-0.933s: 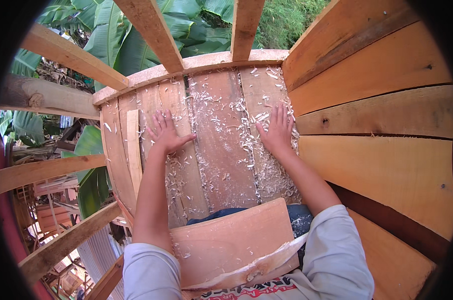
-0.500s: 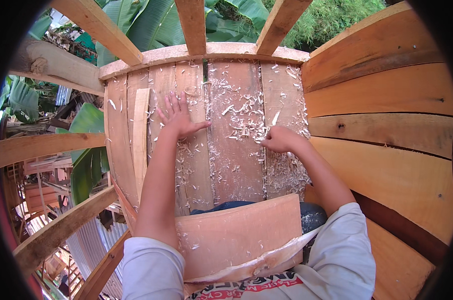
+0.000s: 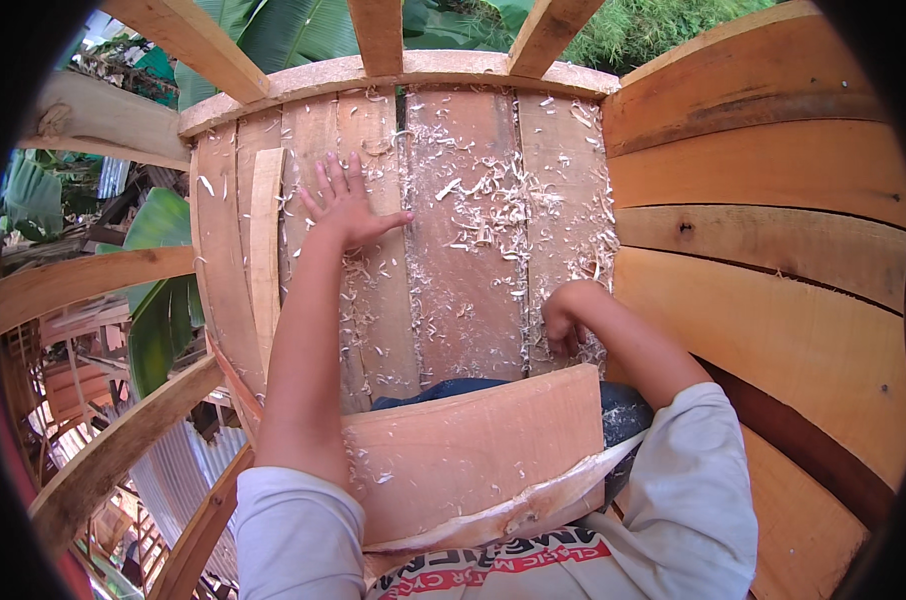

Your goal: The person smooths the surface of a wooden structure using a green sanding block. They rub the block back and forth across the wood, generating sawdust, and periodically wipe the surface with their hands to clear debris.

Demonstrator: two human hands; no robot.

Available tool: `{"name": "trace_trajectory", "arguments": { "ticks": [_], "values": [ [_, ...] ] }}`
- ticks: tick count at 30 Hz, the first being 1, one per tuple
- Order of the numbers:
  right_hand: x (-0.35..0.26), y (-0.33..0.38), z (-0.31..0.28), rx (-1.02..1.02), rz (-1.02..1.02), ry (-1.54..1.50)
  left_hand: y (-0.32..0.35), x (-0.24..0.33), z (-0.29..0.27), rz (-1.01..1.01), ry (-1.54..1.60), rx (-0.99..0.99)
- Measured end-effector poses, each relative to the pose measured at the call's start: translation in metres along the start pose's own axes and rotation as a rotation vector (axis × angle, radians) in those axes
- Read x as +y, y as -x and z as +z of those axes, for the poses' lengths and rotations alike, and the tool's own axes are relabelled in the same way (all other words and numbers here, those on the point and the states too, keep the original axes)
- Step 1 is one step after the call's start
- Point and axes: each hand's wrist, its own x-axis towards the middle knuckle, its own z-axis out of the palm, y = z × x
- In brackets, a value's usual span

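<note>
While your left hand (image 3: 348, 205) lies flat with fingers spread on the plank surface (image 3: 463, 300), your right hand (image 3: 565, 318) is curled, knuckles up, low on the right-hand plank; from the head view you cannot tell whether it grips anything. The wood shavings (image 3: 493, 205) lie ahead of both hands, scattered thickest over the middle and right planks, whose long axes run straight away from you toward the curved rim (image 3: 393, 75). Your right hand sits at the near edge of that scatter and touches it; your left is farther forward and beside it, near a loose narrow slat (image 3: 265, 250) lying parallel to the planks. The cut board (image 3: 473, 455) rests across your lap, crosswise to those planks, between your arms.
</note>
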Motion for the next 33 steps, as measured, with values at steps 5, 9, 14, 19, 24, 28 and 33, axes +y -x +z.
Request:
{"name": "trace_trajectory", "arguments": {
  "ticks": [5,9,14,19,24,28,33],
  "values": [
    [-0.035,0.042,-0.018,0.232,0.013,0.200,0.000,-0.001,-0.002,-0.025,-0.072,-0.033],
    [-0.027,0.097,-0.049,1.238,-0.383,0.063,0.002,-0.006,-0.001,-0.013,-0.019,-0.016],
    [-0.013,0.079,-0.043,0.154,0.014,0.162,0.001,-0.002,0.000,0.008,-0.027,-0.033],
    [0.019,-0.021,-0.024,0.014,0.106,0.593,-0.001,-0.002,-0.006,-0.010,-0.052,-0.054],
    [-0.011,0.073,-0.031,0.969,-0.124,0.329,0.000,0.000,-0.005,-0.026,-0.043,-0.069],
    [-0.020,0.101,-0.041,1.633,-0.594,0.232,0.002,-0.004,-0.004,-0.016,-0.002,-0.042],
    [-0.025,0.030,-0.023,-0.004,-0.049,0.339,0.002,0.001,-0.001,0.008,0.036,-0.010]
  ]
}}
